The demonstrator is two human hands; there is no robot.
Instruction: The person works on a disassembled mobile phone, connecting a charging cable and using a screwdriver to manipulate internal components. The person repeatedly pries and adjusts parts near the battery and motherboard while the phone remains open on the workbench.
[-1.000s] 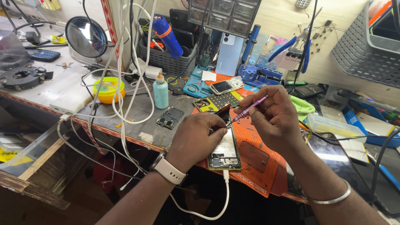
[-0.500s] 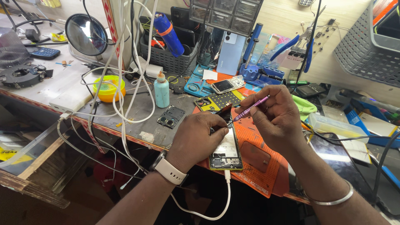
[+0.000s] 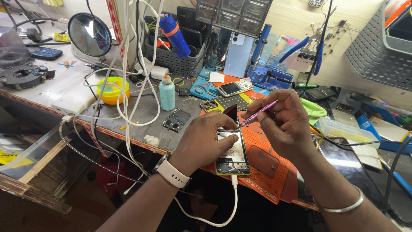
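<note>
Mirror: round, dark glass, thin rim, standing at far left of bench.
Tub: squat, yellow plastic, round lid, right of mirror.
Cables: white, glossy, looped and hanging over bench edge.
Bottle: pale teal plastic, cylindrical, pointed white nozzle, upright.
Frame: small black plastic part with round camera holes, flat on grey bench top just right of bottle.
Left hand: clamped on phone, thumb across its upper half, fingers curled round left edge; white smooth watch strap on wrist.
Phone: opened, back off, green-yellow rim, silvery shields and board exposed; lying on mat at bench front edge, between both hands; white cable plugged in bottom end.
Flap: dark, thin, triangular, lifted at phone's top end.
Mat: orange rubber, grid-textured, rounded recess near right side.
Screwdriver: slim, purple metal, knurled shaft, tip down at phone's upper edge.
Right hand: fingers pinched shut on screwdriver; plain silver bangle on forearm.
Basket: grey plastic lattice, upper right on wall.
</note>
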